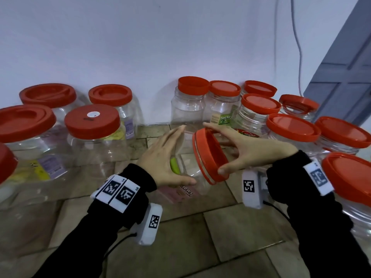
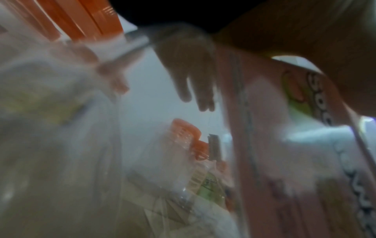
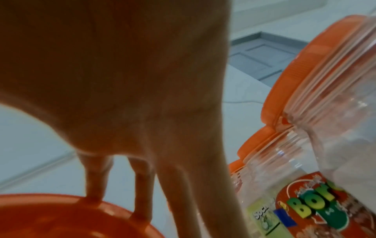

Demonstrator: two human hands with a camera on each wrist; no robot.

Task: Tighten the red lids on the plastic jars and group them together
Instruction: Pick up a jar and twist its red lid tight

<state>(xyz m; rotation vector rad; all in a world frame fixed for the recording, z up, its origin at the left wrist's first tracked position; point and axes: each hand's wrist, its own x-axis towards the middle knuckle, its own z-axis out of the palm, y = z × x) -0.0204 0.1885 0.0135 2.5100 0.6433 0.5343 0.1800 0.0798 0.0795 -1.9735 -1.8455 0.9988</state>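
Observation:
A clear plastic jar [image 1: 190,167] with a pink and green label hangs tilted over the tiled floor, its red lid [image 1: 210,155] facing right. My left hand [image 1: 185,155] holds the jar's body, fingers stretched along the far side and thumb underneath. My right hand [image 1: 213,148] spans the lid, with the thumb on its lower rim and the fingers over its upper rim. In the right wrist view two fingertips [image 3: 95,185] rest on the lid's rim [image 3: 61,217]. The left wrist view is blurred and shows my fingers [image 2: 193,77] through the jar's wall [image 2: 264,145].
Several red-lidded jars [image 1: 259,109] stand clustered at the right along the white wall. Several larger ones [image 1: 92,125] stand at the left. A grey door [image 1: 341,67] is at the far right. Bare tiled floor [image 1: 200,237] lies in front of me.

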